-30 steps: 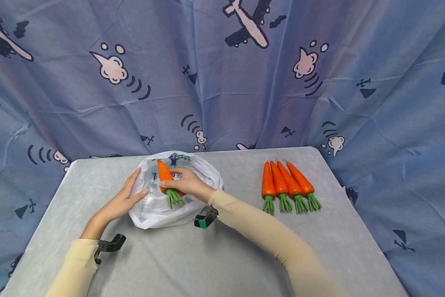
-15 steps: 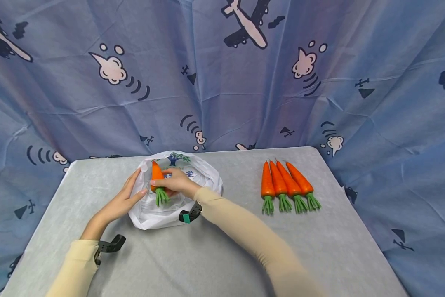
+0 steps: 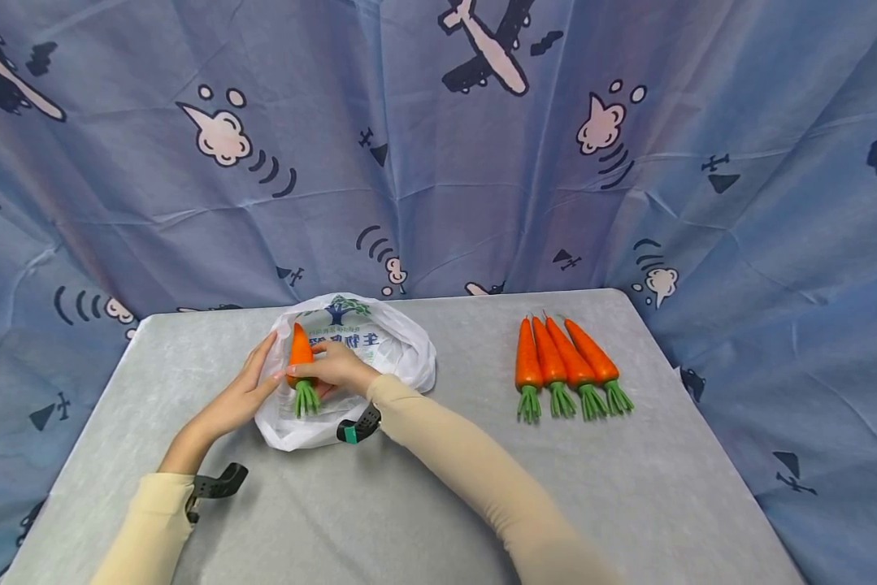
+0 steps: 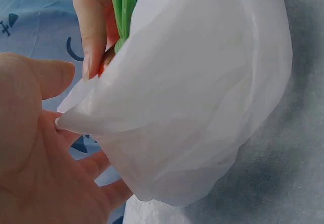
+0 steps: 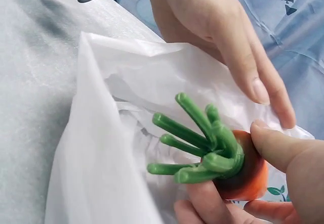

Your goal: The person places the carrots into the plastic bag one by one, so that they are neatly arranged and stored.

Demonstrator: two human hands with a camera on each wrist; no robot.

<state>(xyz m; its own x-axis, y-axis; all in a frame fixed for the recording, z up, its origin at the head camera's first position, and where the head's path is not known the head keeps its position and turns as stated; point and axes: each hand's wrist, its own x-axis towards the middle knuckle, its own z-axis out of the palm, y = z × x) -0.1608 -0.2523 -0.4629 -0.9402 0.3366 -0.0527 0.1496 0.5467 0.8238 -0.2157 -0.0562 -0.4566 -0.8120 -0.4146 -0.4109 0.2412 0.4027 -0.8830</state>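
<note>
My right hand (image 3: 333,367) grips an orange carrot (image 3: 301,351) with green stems over the mouth of a white plastic bag (image 3: 418,357). In the right wrist view the thumb and fingers close round the carrot (image 5: 253,176) just below its green top. At the bag's left side, my left hand (image 3: 239,398) rests against the rim with extended fingers. The left wrist view has the left thumb apart from the bag (image 4: 187,92) and the other fingers partly behind the plastic. Part of the carrot is hidden by the right hand.
Several more carrots (image 3: 566,361) lie side by side on the right of the grey-covered table (image 3: 672,487), stems toward the near edge. A blue patterned curtain (image 3: 438,162) hangs behind the table. Each wrist wears a black strap.
My right hand has carried the carrot left across the bag's mouth, toward the left hand. The bag's printed back wall shows more now. The left hand has stayed at the rim.
</note>
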